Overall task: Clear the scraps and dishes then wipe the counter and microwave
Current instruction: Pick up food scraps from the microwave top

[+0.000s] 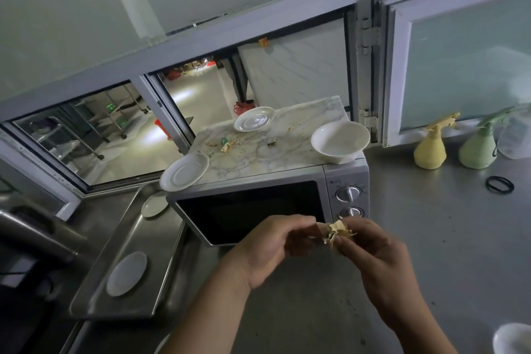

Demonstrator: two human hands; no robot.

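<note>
Head view: both hands, left and right, pinch gathered scraps; scrap-clearing step; next, presumably discard them, then collect debris atop microwave.

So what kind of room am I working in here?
Probably a commercial or canteen kitchen: a steel counter, a steel tray of saucers beside the microwave, and a serving hatch onto trolleys.

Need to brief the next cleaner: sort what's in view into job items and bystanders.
Job: scraps pinched by left hand and right hand; crumbs on the microwave; bowl; plates; tray.

Bystanders: yellow spray bottle; green spray bottle; black bands.
</note>
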